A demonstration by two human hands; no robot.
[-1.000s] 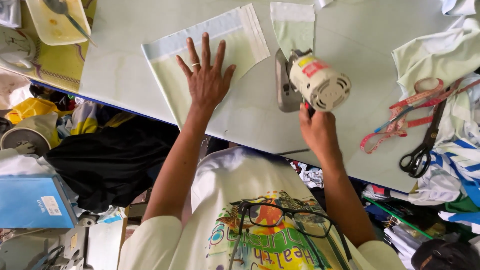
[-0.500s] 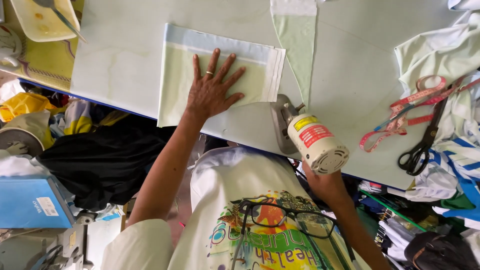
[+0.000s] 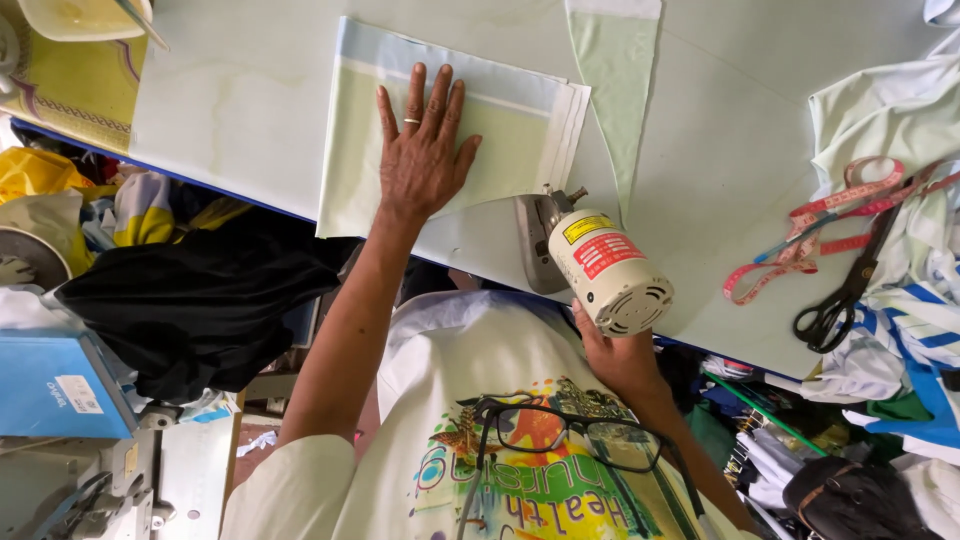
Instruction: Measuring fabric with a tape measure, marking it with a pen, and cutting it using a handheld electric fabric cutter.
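Pressing flat and open, the left hand (image 3: 422, 155) sits on the pale green fabric stack (image 3: 500, 130), which now lies squarer to the table edge than a second ago. The right hand (image 3: 620, 360) grips the cutting machine (image 3: 600, 265), its fingers hidden behind; the motor's long axis points toward the person.

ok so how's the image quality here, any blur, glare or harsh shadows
Head view: even, soft daylight, no glare on the pale table; the left hand on the folded cloth is sharp with only a faint shadow; the cutting machine by the right hand is crisp; wide-lens bending shows at the edges.
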